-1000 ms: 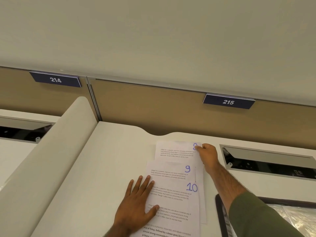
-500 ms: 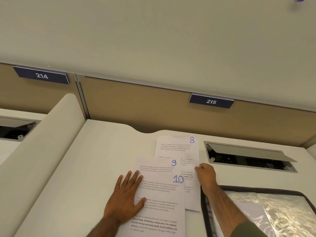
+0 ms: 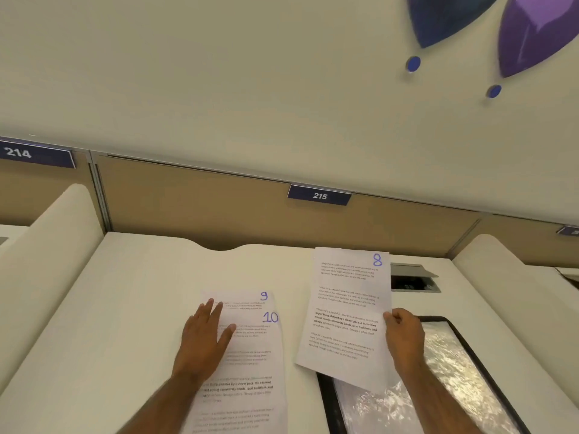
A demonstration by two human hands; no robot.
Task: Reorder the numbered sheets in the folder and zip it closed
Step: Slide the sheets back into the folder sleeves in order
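Sheet 10 [image 3: 250,364] lies on the white desk on top of sheet 9 [image 3: 250,300], whose top strip shows above it. My left hand [image 3: 205,336] rests flat on their left side, fingers straight. My right hand [image 3: 404,336] pinches the right edge of sheet 8 [image 3: 347,308] and holds it lifted off the desk, to the right of the stack. Below it at the lower right lies the open folder [image 3: 454,371], with a black zip border and shiny clear plastic inside. Sheet 8's lower corner overlaps the folder's left edge.
White curved dividers [image 3: 47,261] bound the desk [image 3: 125,308] left and right. A tan back panel carries the plate 215 [image 3: 319,195]. An open cable hatch [image 3: 413,278] sits in the desk behind sheet 8.
My right hand slid down sheet 8's edge, then pulled the sheet out from under the stack and lifted it to the right. My left hand stayed on sheets 9 and 10. The view tilted up.
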